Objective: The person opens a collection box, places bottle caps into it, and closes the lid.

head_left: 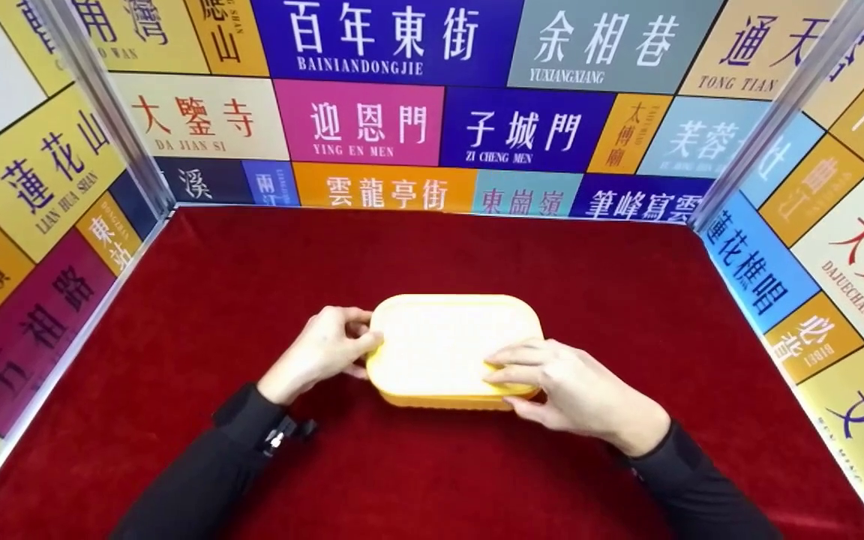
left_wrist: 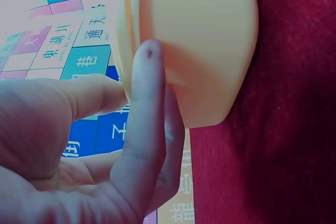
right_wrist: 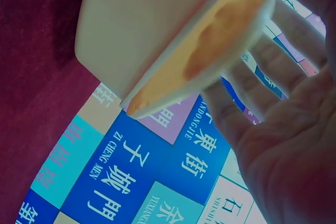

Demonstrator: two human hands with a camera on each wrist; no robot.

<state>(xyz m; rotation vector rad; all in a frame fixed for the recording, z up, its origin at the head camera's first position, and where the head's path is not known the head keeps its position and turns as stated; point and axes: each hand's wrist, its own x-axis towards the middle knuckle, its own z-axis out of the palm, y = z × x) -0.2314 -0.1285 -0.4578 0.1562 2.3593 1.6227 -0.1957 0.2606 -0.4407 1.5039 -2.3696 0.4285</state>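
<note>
A yellow rectangular food container (head_left: 443, 403) with rounded corners sits on the red cloth, its pale lid (head_left: 436, 337) over the top. At the left end my left hand (head_left: 327, 341) pinches lid and container together, thumb at the rim and fingers against the container wall (left_wrist: 205, 40). My right hand (head_left: 574, 382) grips the lid's front right corner, with fingers on top and the thumb under the edge. In the right wrist view the lid's orange underside (right_wrist: 220, 30) shows, so this end stands tilted up from the container wall (right_wrist: 131, 30). The container's inside is hidden.
Red cloth (head_left: 432, 480) covers the table. Panels with colourful Chinese place-name signs (head_left: 361, 124) rise at the back and both sides, with clear corner posts (head_left: 769, 127) between them. A small black device (head_left: 282, 435) is on the left sleeve cuff.
</note>
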